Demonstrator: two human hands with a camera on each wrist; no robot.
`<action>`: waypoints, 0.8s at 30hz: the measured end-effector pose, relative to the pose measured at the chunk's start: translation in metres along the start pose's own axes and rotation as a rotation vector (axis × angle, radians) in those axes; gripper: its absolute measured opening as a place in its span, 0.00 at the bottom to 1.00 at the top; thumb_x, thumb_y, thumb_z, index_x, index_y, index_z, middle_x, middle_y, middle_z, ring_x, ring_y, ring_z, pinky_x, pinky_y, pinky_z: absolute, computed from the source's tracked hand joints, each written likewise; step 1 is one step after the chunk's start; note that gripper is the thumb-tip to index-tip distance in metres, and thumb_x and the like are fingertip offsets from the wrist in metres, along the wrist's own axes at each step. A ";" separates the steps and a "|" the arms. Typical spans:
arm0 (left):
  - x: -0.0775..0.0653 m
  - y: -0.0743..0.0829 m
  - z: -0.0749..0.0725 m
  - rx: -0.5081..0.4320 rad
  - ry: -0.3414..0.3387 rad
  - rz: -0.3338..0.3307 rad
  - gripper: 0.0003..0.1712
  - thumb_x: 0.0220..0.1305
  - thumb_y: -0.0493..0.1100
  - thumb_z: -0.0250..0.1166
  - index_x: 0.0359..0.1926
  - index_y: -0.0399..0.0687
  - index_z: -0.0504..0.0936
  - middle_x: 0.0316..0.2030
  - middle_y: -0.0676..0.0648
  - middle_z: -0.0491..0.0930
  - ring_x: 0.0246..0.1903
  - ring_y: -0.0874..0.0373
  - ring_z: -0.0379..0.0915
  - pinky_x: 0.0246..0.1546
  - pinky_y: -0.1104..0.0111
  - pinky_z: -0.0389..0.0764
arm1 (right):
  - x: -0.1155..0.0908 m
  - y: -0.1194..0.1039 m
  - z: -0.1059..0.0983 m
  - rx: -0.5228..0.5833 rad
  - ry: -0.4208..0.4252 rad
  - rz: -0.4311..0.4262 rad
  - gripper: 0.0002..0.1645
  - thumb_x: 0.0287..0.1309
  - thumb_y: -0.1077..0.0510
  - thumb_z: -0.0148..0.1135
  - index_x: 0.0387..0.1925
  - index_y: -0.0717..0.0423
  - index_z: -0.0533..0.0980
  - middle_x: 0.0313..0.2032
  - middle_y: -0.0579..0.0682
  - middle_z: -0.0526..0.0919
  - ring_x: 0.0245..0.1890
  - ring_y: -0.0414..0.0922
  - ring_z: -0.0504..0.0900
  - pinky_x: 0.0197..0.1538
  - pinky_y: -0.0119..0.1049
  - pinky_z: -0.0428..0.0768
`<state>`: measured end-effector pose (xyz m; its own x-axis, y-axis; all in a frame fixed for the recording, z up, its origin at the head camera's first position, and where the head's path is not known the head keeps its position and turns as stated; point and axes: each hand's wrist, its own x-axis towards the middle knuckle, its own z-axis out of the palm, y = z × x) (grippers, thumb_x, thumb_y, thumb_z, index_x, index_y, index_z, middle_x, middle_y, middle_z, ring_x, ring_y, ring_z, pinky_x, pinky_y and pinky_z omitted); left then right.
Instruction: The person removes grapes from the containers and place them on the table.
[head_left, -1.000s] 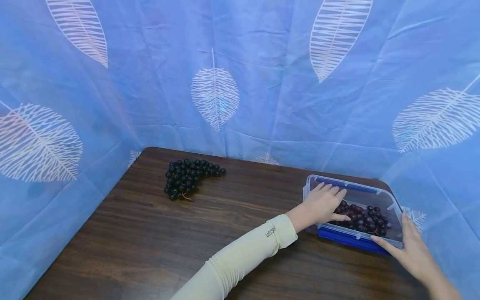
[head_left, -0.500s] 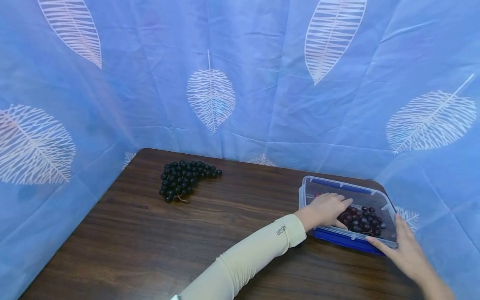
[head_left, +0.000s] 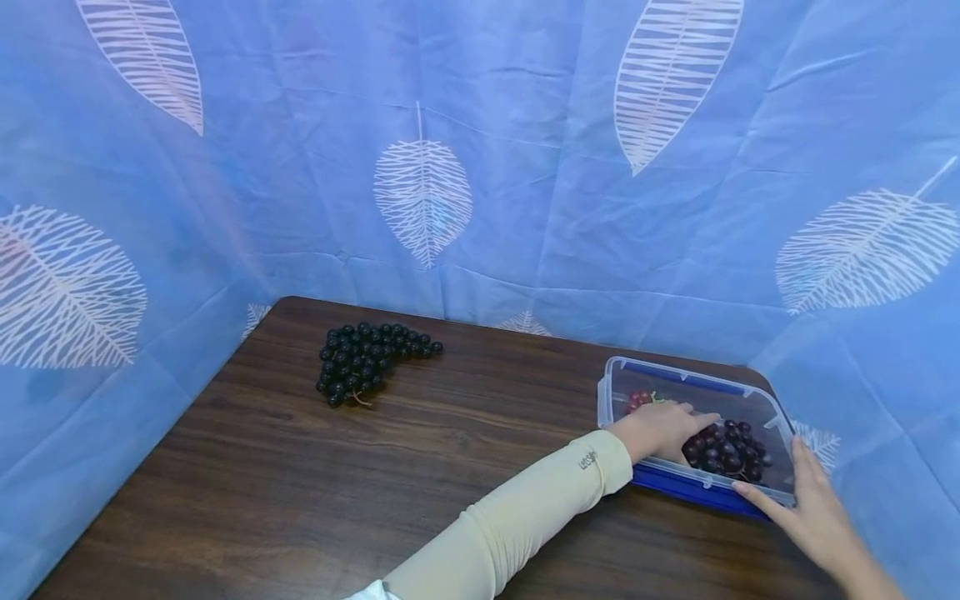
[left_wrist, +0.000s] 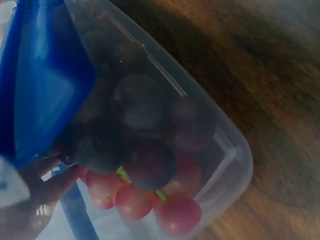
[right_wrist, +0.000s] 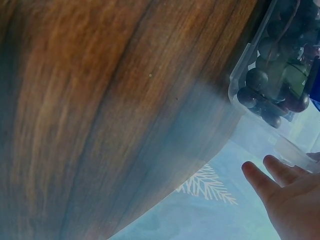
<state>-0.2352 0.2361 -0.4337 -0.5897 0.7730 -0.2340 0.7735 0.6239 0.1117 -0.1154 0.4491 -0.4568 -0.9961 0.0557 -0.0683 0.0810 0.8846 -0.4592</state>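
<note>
A clear plastic food container [head_left: 682,377] with blue latches sits at the table's right end. Dark purple grapes [head_left: 735,454] lie in it, and red grapes [head_left: 639,400] show at its left end. My left hand [head_left: 663,427] reaches inside between them, its extended fingers against the dark bunch; some fingertips are hidden. In the left wrist view the red grapes [left_wrist: 177,212] show through the wall beside the dark ones. At the right corner my right hand [head_left: 813,508] rests with straight fingers along the end and its thumb [head_left: 757,496] at the front rim.
A bunch of black grapes [head_left: 356,362] with a brown stem lies at the back left of the dark wooden table [head_left: 337,492]. Blue curtains [head_left: 510,192] with white leaf prints enclose the table's back and sides.
My left hand has moved right and lower inside the container, against the dark grapes, uncovering the red grapes. My right hand stays at the container's right corner. The view has shifted slightly.
</note>
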 end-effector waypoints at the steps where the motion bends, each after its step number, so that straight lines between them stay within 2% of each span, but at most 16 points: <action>1: 0.001 0.001 0.000 -0.012 -0.004 -0.002 0.54 0.70 0.67 0.66 0.85 0.77 0.43 0.80 0.62 0.56 0.75 0.70 0.59 0.70 0.75 0.67 | 0.000 0.001 0.000 -0.001 0.002 0.000 0.70 0.76 0.34 0.56 0.77 0.70 0.19 0.74 0.82 0.20 0.73 0.83 0.25 0.63 0.87 0.43; 4: 0.003 0.002 0.000 -0.040 -0.008 -0.003 0.54 0.69 0.67 0.67 0.85 0.79 0.43 0.79 0.64 0.57 0.74 0.71 0.61 0.68 0.75 0.69 | 0.000 0.001 -0.001 -0.005 0.009 -0.002 0.70 0.76 0.34 0.56 0.77 0.70 0.19 0.74 0.82 0.21 0.73 0.83 0.26 0.63 0.87 0.43; 12: 0.007 0.006 -0.004 -0.028 -0.033 -0.031 0.51 0.68 0.67 0.69 0.84 0.77 0.51 0.79 0.66 0.56 0.77 0.71 0.55 0.72 0.75 0.64 | 0.002 0.003 0.000 -0.008 0.005 0.007 0.70 0.75 0.33 0.56 0.78 0.68 0.18 0.74 0.82 0.21 0.73 0.83 0.27 0.61 0.87 0.47; 17: 0.006 0.010 -0.010 0.003 -0.026 -0.009 0.49 0.69 0.63 0.70 0.83 0.75 0.54 0.78 0.66 0.58 0.75 0.71 0.58 0.72 0.75 0.64 | 0.001 0.002 0.000 -0.011 0.006 0.011 0.70 0.75 0.33 0.56 0.78 0.69 0.19 0.74 0.83 0.22 0.73 0.84 0.28 0.61 0.87 0.48; 24: 0.002 0.011 -0.013 -0.008 -0.013 0.027 0.41 0.75 0.52 0.67 0.82 0.72 0.60 0.74 0.67 0.66 0.70 0.74 0.65 0.66 0.77 0.70 | 0.002 0.002 -0.002 -0.010 -0.038 0.033 0.71 0.75 0.32 0.55 0.77 0.69 0.17 0.73 0.82 0.20 0.72 0.85 0.27 0.60 0.87 0.49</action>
<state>-0.2305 0.2460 -0.4199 -0.5656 0.7880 -0.2432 0.7871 0.6038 0.1262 -0.1169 0.4519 -0.4556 -0.9908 0.0673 -0.1174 0.1133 0.8872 -0.4473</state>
